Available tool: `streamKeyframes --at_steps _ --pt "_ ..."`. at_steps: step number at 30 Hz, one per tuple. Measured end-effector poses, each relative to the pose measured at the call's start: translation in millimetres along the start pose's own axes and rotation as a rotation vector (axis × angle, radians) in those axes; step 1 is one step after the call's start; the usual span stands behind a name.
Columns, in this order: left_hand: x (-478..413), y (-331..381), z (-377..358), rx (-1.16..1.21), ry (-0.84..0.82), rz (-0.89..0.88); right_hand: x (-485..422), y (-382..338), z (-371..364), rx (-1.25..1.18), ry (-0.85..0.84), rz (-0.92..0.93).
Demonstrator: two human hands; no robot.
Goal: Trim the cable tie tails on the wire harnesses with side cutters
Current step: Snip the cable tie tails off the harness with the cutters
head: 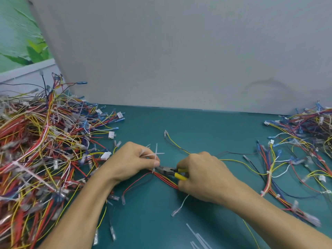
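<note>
left hand [132, 159] pinching white cable tie tails [154, 154], right hand [201, 174] gripping yellow-handled side cutters [172, 171], harness [166, 179] mid-mat [206, 130], wire pile [41, 150] along left edge

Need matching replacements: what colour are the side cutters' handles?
Yellow handles, clearest in head view.

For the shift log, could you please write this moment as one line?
step: trimming | left hand: pinches cable tie tails | right hand: grips side cutters, nose at harness | cut tails: on mat
</note>
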State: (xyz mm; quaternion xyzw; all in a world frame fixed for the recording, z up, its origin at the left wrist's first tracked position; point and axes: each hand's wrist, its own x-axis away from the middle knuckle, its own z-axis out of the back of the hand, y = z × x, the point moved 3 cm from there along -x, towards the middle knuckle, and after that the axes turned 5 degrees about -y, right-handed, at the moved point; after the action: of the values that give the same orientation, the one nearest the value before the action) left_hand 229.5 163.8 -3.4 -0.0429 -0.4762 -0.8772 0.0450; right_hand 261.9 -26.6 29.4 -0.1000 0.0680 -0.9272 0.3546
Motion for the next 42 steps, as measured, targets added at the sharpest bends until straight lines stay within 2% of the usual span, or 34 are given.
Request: streamKeyframes --at_steps 24,31,38,42 --pt "-2 -3 1 0.01 0.06 0.029 -9 -4 1 0.105 -0.021 0.11" --pt "-2 0 -2 0.032 0.101 0.038 -11 -4 -7 0.152 0.02 0.161" --pt "19 45 13 -0.085 0.271 -0.099 0 24 -1 0.046 0.157 0.06" --pt "47 85 -5 -0.268 0.173 -0.208 19 47 6 -0.011 0.216 -0.011"
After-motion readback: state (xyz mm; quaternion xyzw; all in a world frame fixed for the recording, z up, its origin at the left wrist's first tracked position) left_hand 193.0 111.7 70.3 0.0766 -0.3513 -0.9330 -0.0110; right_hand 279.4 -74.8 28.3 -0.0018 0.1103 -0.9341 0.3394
